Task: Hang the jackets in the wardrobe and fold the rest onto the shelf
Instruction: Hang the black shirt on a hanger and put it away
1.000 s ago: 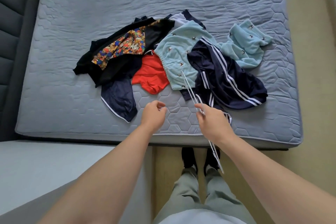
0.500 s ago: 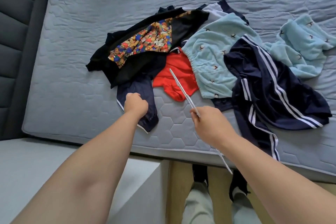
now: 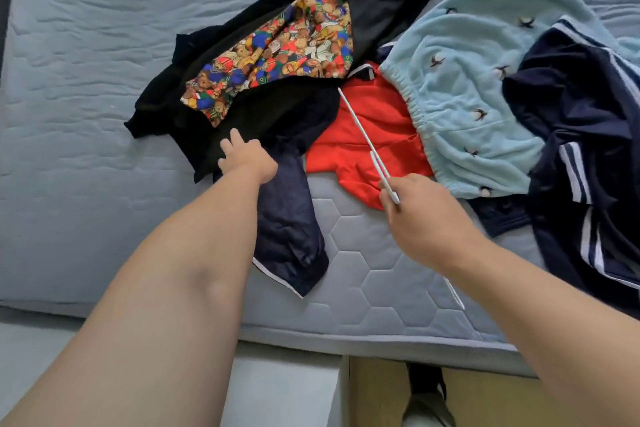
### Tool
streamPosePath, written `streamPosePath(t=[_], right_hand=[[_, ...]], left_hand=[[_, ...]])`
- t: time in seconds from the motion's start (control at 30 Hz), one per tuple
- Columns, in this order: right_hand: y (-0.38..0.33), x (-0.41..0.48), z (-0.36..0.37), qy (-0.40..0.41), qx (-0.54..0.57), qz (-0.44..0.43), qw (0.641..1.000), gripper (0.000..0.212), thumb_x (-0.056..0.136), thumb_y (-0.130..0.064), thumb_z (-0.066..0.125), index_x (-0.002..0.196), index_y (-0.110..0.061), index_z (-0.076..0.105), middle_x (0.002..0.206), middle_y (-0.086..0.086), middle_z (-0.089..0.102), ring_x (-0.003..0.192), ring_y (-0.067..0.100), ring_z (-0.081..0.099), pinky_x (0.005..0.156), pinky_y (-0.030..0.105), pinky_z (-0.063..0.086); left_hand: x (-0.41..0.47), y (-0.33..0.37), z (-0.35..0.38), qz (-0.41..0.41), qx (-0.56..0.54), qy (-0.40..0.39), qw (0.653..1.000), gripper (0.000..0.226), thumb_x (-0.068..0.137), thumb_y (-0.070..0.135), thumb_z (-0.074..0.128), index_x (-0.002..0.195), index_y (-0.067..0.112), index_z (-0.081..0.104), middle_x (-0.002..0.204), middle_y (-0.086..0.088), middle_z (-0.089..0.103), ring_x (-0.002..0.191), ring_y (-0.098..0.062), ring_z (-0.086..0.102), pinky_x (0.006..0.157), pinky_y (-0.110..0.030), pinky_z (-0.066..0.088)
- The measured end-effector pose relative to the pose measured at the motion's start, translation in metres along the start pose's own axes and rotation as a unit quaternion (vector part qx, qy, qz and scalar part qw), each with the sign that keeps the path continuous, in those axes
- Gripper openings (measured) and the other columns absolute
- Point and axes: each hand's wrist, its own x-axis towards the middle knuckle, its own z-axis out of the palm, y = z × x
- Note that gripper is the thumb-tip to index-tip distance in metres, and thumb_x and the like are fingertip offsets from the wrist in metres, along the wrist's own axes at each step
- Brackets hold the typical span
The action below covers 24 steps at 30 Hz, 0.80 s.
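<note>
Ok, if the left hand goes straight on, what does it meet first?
The black jacket with the bear-print lining; the left hand seems to be at its near edge, contact unclear.

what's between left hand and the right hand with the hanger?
Head view: a dark navy garment beside the left hand, then the red garment and a strip of bare mattress before the right hand gripping the white hanger.

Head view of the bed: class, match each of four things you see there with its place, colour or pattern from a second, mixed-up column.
Column one:
1 black jacket
2 fleece garment
3 hanger
4 red top

Column two:
A gripped by the right hand
B bear-print lining
C pale blue
D lies between jacket and fleece

Pairs: 1-B, 2-C, 3-A, 4-D
</note>
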Motion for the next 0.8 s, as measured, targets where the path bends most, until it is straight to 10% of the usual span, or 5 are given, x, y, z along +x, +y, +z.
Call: streamPosePath(t=[0.3, 0.43, 0.63, 0.8], right_hand=[[0.006, 0.022, 0.025, 0.013, 0.015, 0.009, 1.0, 0.024, 0.102, -0.022, 0.043, 0.102, -0.015, 0.066, 0.098, 0.008, 0.062, 0.096, 0.031, 0.057, 0.078, 0.041, 0.042], [0.01, 0.014, 0.018, 0.011, 0.017, 0.01, 1.0, 0.024, 0.103, -0.022, 0.042, 0.096, -0.015, 0.064, 0.095, 0.008, 0.061, 0.096, 0.031, 0.056, 0.075, 0.04, 0.04], [0.01, -0.008, -0.009, 0.005, 0.022, 0.01, 1.0, 0.026, 0.102, -0.022, 0.042, 0.077, -0.022, 0.045, 0.086, 0.005, 0.054, 0.085, 0.029, 0.051, 0.069, 0.037, 0.034], [-0.005, -0.061, -0.051, -0.007, 0.034, 0.032, 0.999, 0.028, 0.102, -0.021, 0.044, 0.075, -0.022, 0.045, 0.079, 0.003, 0.051, 0.075, 0.026, 0.047, 0.065, 0.035, 0.033]], left_hand=[[0.055, -0.025, 0.007, -0.003, 0.093, -0.119, 0.988, 0.069, 0.093, 0.023, 0.044, 0.159, 0.024, 0.027, 0.169, -0.001, -0.01, 0.153, -0.04, -0.002, 0.12, -0.055, 0.017], [0.05, -0.022, 0.006, 0.007, 0.086, -0.116, 0.989, 0.059, 0.098, 0.022, 0.042, 0.155, 0.009, 0.033, 0.165, -0.011, 0.017, 0.151, -0.04, 0.014, 0.119, -0.052, 0.024], [0.016, -0.026, -0.014, -0.022, -0.122, 0.139, 0.983, 0.025, 0.089, 0.006, 0.058, 0.108, 0.009, 0.073, 0.117, -0.014, 0.068, 0.11, -0.035, 0.062, 0.088, -0.036, 0.05], [-0.067, -0.014, -0.046, 0.007, -0.291, 0.134, 0.947, 0.029, 0.088, -0.001, 0.048, 0.107, 0.02, 0.042, 0.094, 0.0, 0.056, 0.087, -0.023, 0.053, 0.073, -0.033, 0.038]])
